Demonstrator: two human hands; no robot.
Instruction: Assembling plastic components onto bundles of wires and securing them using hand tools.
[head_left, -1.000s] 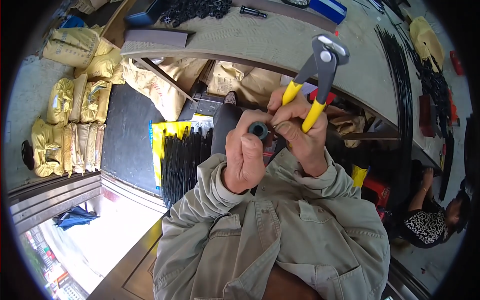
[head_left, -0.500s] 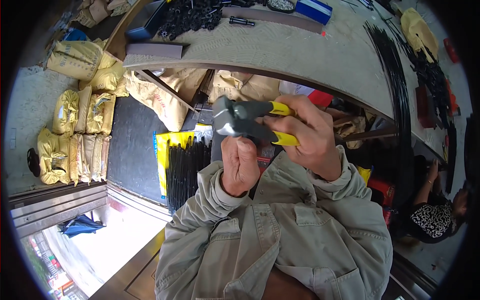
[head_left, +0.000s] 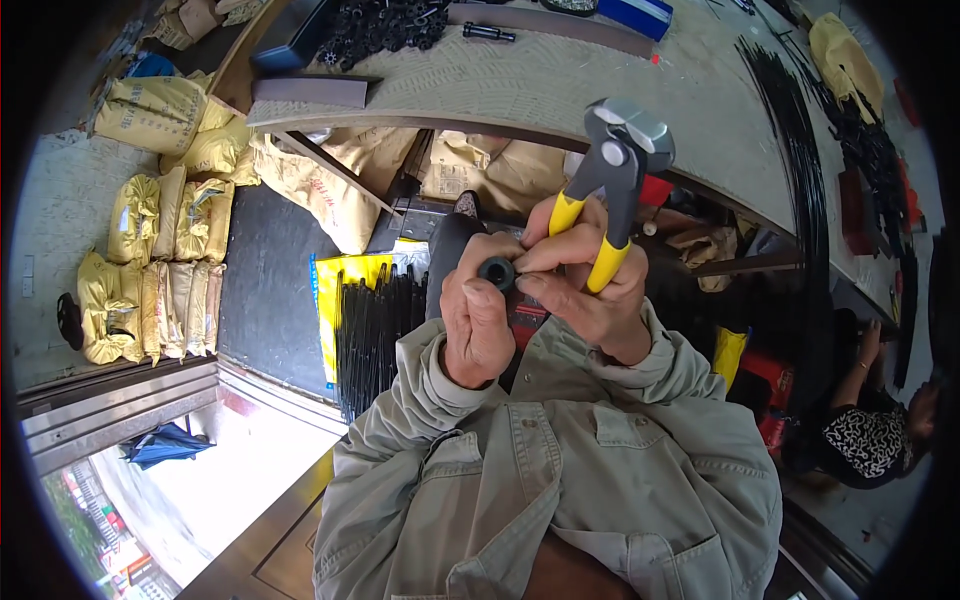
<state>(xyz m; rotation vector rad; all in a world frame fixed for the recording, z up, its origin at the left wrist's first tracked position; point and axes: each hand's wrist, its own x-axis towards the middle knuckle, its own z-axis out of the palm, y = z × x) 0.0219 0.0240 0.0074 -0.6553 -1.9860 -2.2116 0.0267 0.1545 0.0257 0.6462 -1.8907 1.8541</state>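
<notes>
My left hand (head_left: 476, 330) is closed around a small black round part (head_left: 496, 272) with a hole in its end, which faces up. The rest of that part is hidden in my fingers. In my right hand (head_left: 592, 290) are end-cutting pliers (head_left: 618, 155) with a dark metal head and yellow-sleeved handles. The pliers' head points up and away, well apart from the black part. My right thumb and fingertips meet right beside the part's rim; whether they pinch anything tiny there I cannot tell.
Beyond my hands runs a workbench (head_left: 540, 90) with a heap of black parts (head_left: 385, 35), a blue box (head_left: 638, 15) and long black rods (head_left: 790, 130). More black rods (head_left: 375, 335) stand at my left. Sacks (head_left: 165, 225) are stacked far left. Another person (head_left: 870, 435) sits at right.
The pliers have swung away from above my left hand, up and to the right. My right fingertips have come to the black part, which now shows in my left hand.
</notes>
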